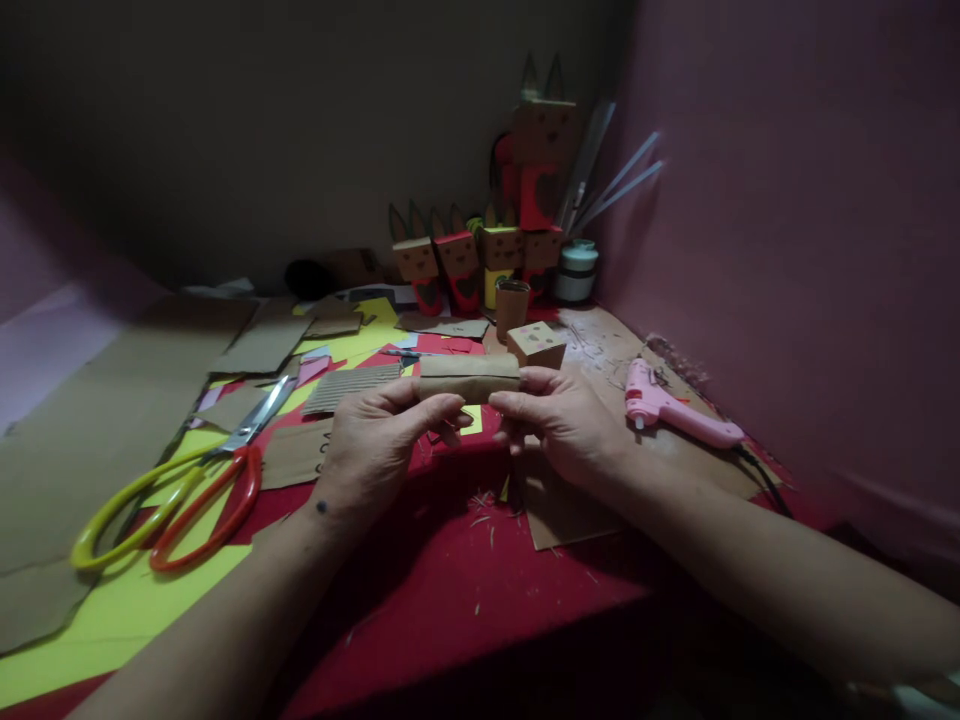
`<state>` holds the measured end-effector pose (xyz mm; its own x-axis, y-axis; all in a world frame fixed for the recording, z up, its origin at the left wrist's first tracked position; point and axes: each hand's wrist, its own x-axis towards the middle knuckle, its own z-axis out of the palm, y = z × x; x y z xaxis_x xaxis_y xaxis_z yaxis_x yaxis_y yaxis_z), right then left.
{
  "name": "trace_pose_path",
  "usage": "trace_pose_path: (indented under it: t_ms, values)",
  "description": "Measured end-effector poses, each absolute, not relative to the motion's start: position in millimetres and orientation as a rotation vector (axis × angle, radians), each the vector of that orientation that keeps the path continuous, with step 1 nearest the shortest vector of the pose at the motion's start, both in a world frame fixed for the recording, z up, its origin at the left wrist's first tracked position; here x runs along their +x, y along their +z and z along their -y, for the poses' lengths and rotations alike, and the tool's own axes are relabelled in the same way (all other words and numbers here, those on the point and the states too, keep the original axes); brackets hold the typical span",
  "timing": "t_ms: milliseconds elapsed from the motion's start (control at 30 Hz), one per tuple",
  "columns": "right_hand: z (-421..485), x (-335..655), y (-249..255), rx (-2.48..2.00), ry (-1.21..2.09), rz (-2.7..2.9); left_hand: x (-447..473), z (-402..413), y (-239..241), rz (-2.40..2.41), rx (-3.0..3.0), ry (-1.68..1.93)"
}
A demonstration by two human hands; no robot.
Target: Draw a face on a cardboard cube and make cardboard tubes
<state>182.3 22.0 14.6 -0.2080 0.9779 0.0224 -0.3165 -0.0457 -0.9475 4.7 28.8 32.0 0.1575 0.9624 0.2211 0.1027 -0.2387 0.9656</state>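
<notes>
A small folded strip of brown cardboard (469, 378) is held level between my two hands, above the red cloth. My left hand (379, 435) pinches its left end, the thumb along the lower edge. At the right end my right hand (559, 415) grips it between thumb and fingers. Just behind the strip sits a small cardboard box with a drawn face (535, 342). A cardboard tube (512, 308) stands upright behind that box. Corrugated cardboard (352, 388) lies beside my left hand.
Large scissors (206, 480) with yellow and red handles lie at left on yellow paper and cardboard. A pink glue gun (675, 405) rests on the right, its cord trailing off. Several cardboard figures with ears (459, 268) and a lidded jar (577, 270) stand at the back.
</notes>
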Motion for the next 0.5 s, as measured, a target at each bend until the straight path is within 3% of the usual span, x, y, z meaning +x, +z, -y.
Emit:
trace_pose_path:
  t_ms: [500]
  values:
    - [-26.0,182.6,11.6,-0.933,1.398,1.078,6.2,-28.4,31.6,-0.987,1.346,1.138]
